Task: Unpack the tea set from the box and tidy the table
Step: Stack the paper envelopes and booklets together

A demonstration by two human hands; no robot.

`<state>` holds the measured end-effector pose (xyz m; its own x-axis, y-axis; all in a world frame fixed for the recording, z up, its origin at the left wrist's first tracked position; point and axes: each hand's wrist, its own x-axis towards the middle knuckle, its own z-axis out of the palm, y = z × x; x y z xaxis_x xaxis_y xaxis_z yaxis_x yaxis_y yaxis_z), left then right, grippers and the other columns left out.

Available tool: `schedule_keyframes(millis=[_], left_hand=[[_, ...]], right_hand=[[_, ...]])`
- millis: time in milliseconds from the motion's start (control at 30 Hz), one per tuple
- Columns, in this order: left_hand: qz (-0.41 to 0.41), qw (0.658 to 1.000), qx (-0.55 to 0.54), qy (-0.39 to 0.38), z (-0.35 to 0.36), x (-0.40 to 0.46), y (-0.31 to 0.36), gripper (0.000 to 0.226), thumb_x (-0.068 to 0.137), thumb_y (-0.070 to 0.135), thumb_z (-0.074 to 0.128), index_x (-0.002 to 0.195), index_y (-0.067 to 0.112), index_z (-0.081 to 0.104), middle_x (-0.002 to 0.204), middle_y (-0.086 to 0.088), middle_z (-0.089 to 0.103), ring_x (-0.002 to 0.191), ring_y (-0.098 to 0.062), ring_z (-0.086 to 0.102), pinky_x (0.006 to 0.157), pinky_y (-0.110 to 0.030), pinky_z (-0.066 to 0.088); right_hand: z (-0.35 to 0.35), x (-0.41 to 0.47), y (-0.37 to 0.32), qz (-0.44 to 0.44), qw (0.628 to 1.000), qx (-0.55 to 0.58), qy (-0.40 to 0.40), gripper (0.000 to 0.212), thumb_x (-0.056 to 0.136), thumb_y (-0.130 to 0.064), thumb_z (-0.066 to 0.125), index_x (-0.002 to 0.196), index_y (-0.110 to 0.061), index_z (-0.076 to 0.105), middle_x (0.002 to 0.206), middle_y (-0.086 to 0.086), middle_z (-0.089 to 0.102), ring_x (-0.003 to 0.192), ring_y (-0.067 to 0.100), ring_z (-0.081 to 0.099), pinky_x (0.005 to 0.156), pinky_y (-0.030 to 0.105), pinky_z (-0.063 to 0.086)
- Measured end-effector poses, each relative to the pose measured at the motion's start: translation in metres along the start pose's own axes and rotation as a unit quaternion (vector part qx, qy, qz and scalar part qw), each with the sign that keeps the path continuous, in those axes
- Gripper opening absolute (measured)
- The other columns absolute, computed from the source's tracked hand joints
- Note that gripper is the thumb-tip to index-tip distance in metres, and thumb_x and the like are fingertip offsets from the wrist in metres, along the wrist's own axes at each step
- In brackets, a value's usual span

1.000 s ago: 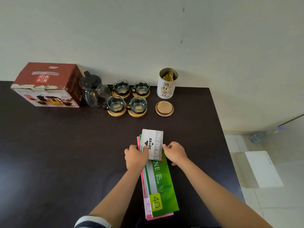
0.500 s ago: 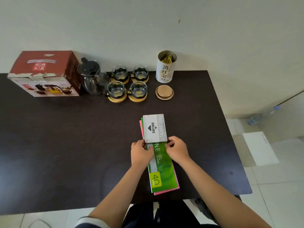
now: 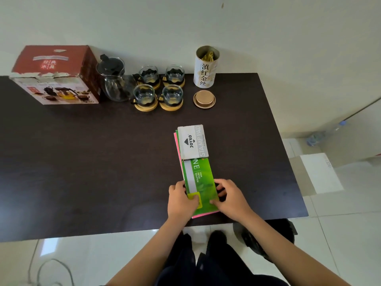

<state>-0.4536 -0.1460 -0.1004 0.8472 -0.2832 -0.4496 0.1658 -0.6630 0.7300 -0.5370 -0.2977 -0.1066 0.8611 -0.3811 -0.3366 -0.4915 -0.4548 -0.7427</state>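
Observation:
A green booklet [image 3: 201, 180] lies on a pink one near the table's front edge, with a white stamp pad box [image 3: 192, 142] resting on its far end. My left hand [image 3: 181, 200] and my right hand [image 3: 231, 198] press on the near end of the stack, one at each side. At the back stand the red tea set box [image 3: 55, 75], a glass teapot [image 3: 114, 79] with a black lid, and several glass cups [image 3: 157, 87] on wooden coasters.
An open tea tin [image 3: 205, 68] stands at the back right with its round lid [image 3: 204, 99] lying in front of it. The dark table [image 3: 82, 162] ends just behind my hands. White floor tiles and a cable lie below.
Both hands slid back along the booklets from the stamp pad box to the stack's near end. The view pulled back, so the table's front edge and the floor show.

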Motion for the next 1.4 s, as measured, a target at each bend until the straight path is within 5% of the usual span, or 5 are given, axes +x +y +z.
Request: schedule_keyframes(millis=[200, 367, 733, 1033, 1400], left_hand=[[0.067, 0.998, -0.002, 0.018, 0.009, -0.021, -0.001, 0.064, 0.065, 0.018, 0.077, 0.124, 0.021, 0.051, 0.103, 0.008, 0.039, 0.103, -0.019, 0.053, 0.092, -0.033, 0.048], [0.136, 0.985, 0.107, -0.012, 0.012, -0.037, -0.023, 0.113, 0.065, 0.027, 0.081, 0.151, 0.02, 0.009, 0.12, 0.003, 0.037, 0.113, -0.014, 0.041, 0.095, -0.03, 0.045], [0.203, 0.966, 0.137, 0.08, 0.036, -0.052, -0.056, 0.031, 0.079, -0.003, 0.069, 0.11, 0.0, 0.068, 0.122, -0.019, 0.056, 0.1, -0.028, 0.064, 0.084, -0.04, 0.056], [0.225, 0.95, 0.189, 0.108, 0.041, -0.052, -0.053, 0.031, 0.069, -0.015, 0.071, 0.098, -0.004, 0.071, 0.105, -0.024, 0.062, 0.088, -0.037, 0.066, 0.074, -0.038, 0.057], [0.095, 0.989, 0.111, -0.03, -0.012, -0.023, -0.014, 0.083, 0.061, 0.049, 0.083, 0.126, 0.02, 0.04, 0.108, 0.006, 0.054, 0.094, -0.007, 0.055, 0.074, -0.016, 0.046]], right_hand=[[-0.012, -0.004, 0.014, -0.095, 0.992, 0.018, -0.081, 0.104, 0.059, -0.02, 0.09, 0.145, -0.031, 0.032, 0.115, -0.006, 0.043, 0.096, 0.004, 0.052, 0.07, 0.013, 0.048], [-0.009, -0.007, 0.027, -0.173, 0.981, -0.021, -0.079, 0.07, 0.072, -0.015, 0.082, 0.135, -0.014, 0.053, 0.117, -0.003, 0.041, 0.102, 0.005, 0.051, 0.082, 0.019, 0.048], [0.006, -0.022, 0.058, -0.289, 0.952, -0.098, -0.021, 0.038, 0.083, -0.015, 0.07, 0.12, -0.005, 0.067, 0.133, 0.023, 0.051, 0.11, 0.031, 0.057, 0.099, 0.032, 0.04], [0.008, -0.018, 0.062, -0.28, 0.958, -0.058, -0.022, 0.039, 0.083, -0.013, 0.071, 0.12, -0.006, 0.067, 0.132, 0.019, 0.051, 0.112, 0.028, 0.056, 0.1, 0.035, 0.046], [-0.021, 0.035, 0.011, -0.074, 0.994, 0.072, 0.024, 0.049, 0.079, -0.029, 0.076, 0.123, -0.017, 0.059, 0.115, -0.002, 0.056, 0.081, 0.004, 0.061, 0.069, 0.008, 0.043]])
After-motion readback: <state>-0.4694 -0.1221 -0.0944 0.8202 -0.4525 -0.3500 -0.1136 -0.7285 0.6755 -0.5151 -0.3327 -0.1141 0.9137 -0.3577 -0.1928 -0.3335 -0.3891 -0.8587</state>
